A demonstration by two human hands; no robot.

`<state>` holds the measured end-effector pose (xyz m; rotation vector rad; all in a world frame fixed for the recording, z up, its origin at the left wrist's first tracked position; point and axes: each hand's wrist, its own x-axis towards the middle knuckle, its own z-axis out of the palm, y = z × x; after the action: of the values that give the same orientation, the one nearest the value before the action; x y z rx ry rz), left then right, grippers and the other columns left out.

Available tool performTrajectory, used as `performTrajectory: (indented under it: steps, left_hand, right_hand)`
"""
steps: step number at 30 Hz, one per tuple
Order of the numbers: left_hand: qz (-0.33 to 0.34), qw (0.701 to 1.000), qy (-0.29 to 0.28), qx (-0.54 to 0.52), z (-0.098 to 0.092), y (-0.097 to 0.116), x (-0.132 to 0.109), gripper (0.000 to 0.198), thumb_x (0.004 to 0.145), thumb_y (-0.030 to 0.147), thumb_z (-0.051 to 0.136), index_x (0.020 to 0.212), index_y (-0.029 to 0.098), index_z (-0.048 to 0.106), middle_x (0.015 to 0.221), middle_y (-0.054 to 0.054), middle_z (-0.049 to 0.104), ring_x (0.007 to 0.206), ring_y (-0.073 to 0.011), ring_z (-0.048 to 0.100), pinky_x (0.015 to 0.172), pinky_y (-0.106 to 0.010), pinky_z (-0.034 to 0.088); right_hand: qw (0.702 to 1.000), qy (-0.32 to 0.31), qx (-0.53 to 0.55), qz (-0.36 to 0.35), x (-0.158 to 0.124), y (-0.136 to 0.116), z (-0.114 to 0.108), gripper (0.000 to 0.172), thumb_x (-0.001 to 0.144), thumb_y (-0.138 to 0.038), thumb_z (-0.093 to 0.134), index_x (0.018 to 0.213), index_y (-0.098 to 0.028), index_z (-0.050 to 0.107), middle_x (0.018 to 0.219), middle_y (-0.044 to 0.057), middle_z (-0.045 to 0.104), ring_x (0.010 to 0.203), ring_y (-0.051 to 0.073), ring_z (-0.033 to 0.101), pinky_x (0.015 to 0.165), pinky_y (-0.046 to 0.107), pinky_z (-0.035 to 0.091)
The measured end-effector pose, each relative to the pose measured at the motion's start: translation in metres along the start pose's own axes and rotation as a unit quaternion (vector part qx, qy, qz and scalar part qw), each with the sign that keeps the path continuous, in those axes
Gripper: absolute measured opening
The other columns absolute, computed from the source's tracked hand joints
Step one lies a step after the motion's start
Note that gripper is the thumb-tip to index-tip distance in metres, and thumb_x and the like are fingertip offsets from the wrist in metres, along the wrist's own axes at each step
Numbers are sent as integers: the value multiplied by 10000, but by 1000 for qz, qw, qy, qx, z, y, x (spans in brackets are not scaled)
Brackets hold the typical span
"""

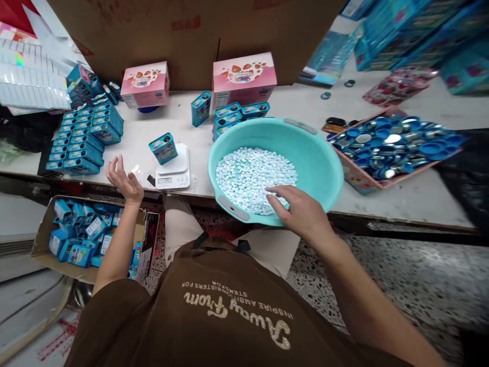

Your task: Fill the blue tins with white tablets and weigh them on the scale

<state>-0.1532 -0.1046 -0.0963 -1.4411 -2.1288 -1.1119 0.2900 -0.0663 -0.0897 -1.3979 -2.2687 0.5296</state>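
Observation:
My right hand (298, 210) reaches into a teal plastic basin (321, 153) and its fingertips rest on the heap of small white tablets (254, 176) inside. The fingers are spread and hold nothing I can see. My left hand (124, 179) hovers palm-up at the table's front edge, fingers loosely apart and empty, just left of a small white digital scale (174, 172). An open blue tin (163, 148) stands on the scale's platform.
Rows of blue tins (82, 140) lie at the left. Two pink boxes (244, 76) stand behind, with more tins (229, 117) near the basin. A pink tray of blue lids (397, 145) sits at right. A carton of blue tins (82, 234) is on the floor.

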Motion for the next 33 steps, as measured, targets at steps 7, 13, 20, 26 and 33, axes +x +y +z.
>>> performTrajectory:
  steps: [7, 13, 20, 26, 33]
  left_hand:
    - [-46, 999, -16, 20, -14, -36, -32, 845, 930, 699, 66, 1370, 125, 503, 1363, -208, 522, 1370, -299, 401, 1196, -464, 243]
    - [-13, 997, -66, -45, 1, -32, 10, 785, 929, 724, 149, 1367, 170, 495, 1391, -170, 526, 1394, -279, 392, 1208, -459, 243]
    - [111, 954, -279, -8, 53, 28, 77, 793, 845, 736, 496, 1418, 192, 434, 1455, -150, 476, 1439, -344, 350, 1192, -500, 271]
    - [143, 875, -442, 132, 55, 70, 83, 524, 828, 334, 666, 1263, 71, 534, 1199, -201, 647, 1173, -340, 598, 1001, -421, 442]
    - [125, 866, -451, 175, -4, -6, 114, 338, 811, 299, 655, 1126, 184, 609, 1123, -109, 694, 1098, -299, 643, 894, -368, 491]
  right_hand:
    - [999, -24, -3, 21, -7, 1, 8, 340, 933, -435, 459, 1052, -220, 695, 1098, 106, 738, 1035, 293, 685, 804, 379, 529]
    - [998, -46, -10, 37, -8, -3, 12, 371, 928, -466, 453, 1057, -216, 694, 1099, 104, 735, 1031, 290, 683, 819, 382, 525]
    - [999, -40, -17, 29, -7, -13, 22, 334, 930, -453, 464, 1047, -237, 691, 1081, 99, 736, 1004, 277, 689, 830, 385, 532]
    - [998, -47, -23, 37, -1, -19, 30, 362, 916, -463, 456, 1029, -218, 698, 1073, 111, 738, 994, 283, 698, 795, 383, 548]
    - [995, -64, -12, 75, 4, -10, 39, 362, 871, -516, 476, 967, -259, 711, 1052, 92, 750, 932, 303, 722, 688, 391, 581]
